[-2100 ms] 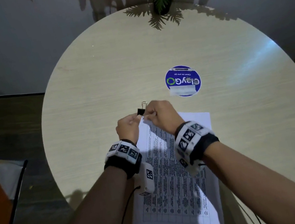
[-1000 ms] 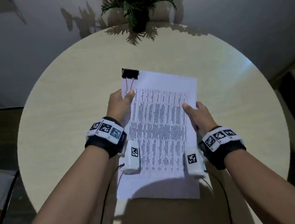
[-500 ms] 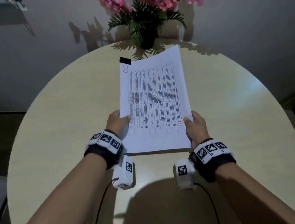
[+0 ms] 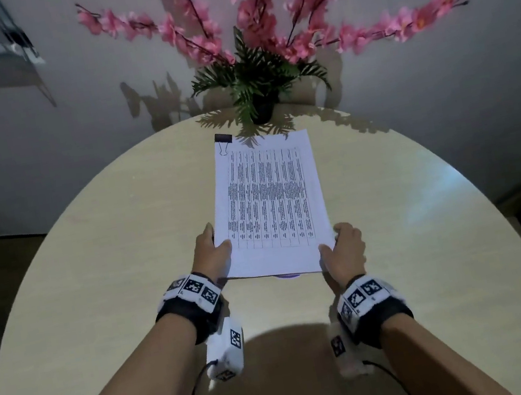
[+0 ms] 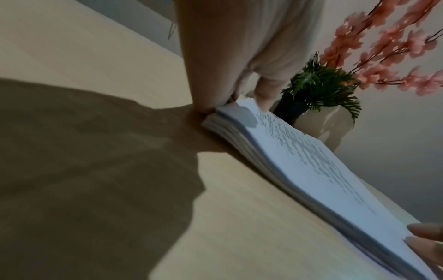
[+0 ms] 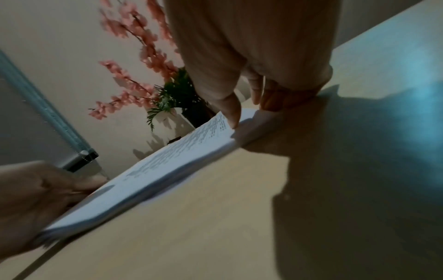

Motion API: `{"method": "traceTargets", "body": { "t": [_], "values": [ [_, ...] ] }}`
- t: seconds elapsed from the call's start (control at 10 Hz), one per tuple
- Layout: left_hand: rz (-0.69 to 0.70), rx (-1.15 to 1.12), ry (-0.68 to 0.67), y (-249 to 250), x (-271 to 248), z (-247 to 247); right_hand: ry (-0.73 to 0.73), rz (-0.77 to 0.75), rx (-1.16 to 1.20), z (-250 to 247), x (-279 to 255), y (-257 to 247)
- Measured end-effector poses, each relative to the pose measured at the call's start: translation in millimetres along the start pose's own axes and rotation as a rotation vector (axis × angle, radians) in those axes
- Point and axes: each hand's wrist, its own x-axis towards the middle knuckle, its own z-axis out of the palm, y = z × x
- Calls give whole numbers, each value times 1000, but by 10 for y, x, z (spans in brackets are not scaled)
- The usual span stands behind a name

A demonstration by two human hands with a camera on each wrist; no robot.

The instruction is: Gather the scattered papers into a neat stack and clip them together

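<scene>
A stack of printed papers point(image 4: 270, 202) lies lengthwise on the round table point(image 4: 93, 277), with a black binder clip point(image 4: 223, 139) fastened on its far left corner. My left hand point(image 4: 214, 251) pinches the stack's near left corner, thumb on top. My right hand point(image 4: 341, 247) pinches the near right corner the same way. In the left wrist view the papers point(image 5: 311, 161) show as several sheets, lifted a little off the table at the near edge. The right wrist view shows the papers point(image 6: 167, 166) under my right thumb, with the clip point(image 6: 174, 140) small at the far end.
A dark pot with green fronds and pink blossom branches point(image 4: 258, 101) stands at the table's far edge, just beyond the papers. A blue sticker point(image 4: 287, 275) peeks out under the stack's near edge. The wall lies behind; dark floor shows at the left.
The clip has gone onto the stack's corner. Both hands slid from there down to the near corners, and the stack moved away from me toward the plant.
</scene>
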Motion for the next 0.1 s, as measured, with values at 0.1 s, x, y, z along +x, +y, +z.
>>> {"method": "traceTargets", "body": {
  "t": [0.1],
  "values": [
    [57, 200, 69, -316, -218, -29, 33, -49, 41, -52, -370, 404]
  ]
}}
